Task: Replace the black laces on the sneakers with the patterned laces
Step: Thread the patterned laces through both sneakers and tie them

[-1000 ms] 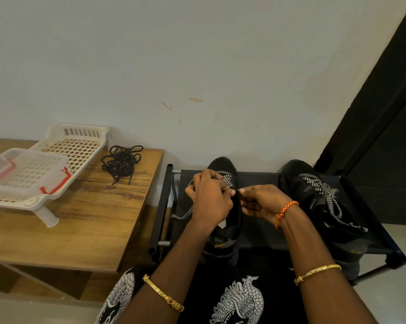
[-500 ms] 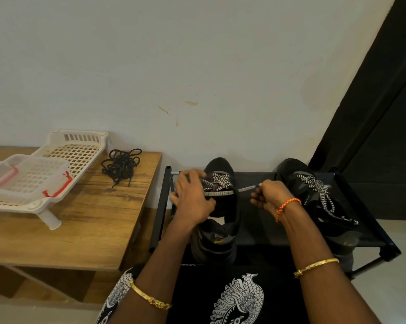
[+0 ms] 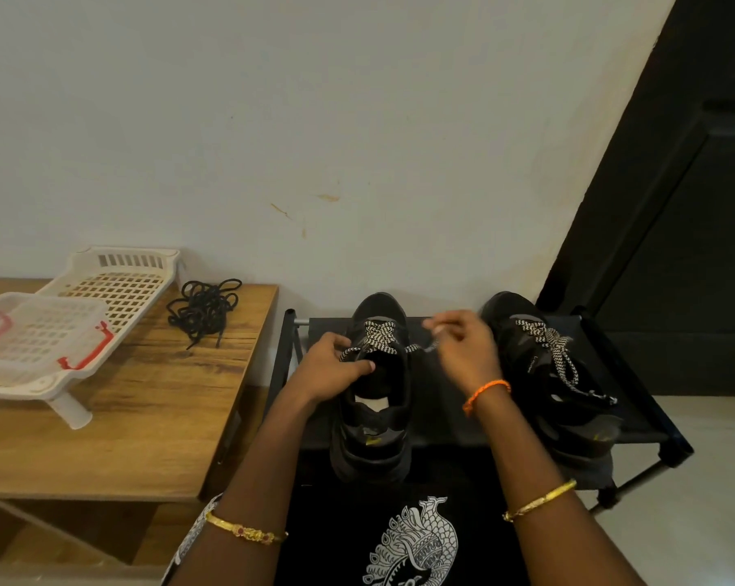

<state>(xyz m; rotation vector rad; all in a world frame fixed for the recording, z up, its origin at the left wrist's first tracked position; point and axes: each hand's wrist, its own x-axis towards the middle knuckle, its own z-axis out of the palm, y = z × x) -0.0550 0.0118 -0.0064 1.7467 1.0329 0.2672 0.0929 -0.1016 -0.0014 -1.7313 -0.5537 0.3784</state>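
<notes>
Two black sneakers stand on a low black rack [image 3: 636,416]. The left sneaker [image 3: 374,408] has a black-and-white patterned lace [image 3: 378,334] crossed through its front eyelets only. My left hand [image 3: 336,367] grips that sneaker's left rim, thumb on the tongue opening, with the lace's left end running under its fingers. My right hand [image 3: 463,348] pinches the lace's right end and holds it out to the right of the shoe. The right sneaker [image 3: 556,374] is laced with a patterned lace along its whole tongue. A heap of black laces [image 3: 203,308] lies on the wooden table.
The wooden table [image 3: 116,429] stands left of the rack and carries a white plastic tray [image 3: 116,285] and a clear box with red clips [image 3: 31,336]. A pale wall rises behind; a dark door [image 3: 687,205] is at the right. My black printed shirt fills the lower middle.
My hands have moved apart from over the left sneaker. The right hand has drawn the lace end out to the right, and the crossed lace now shows.
</notes>
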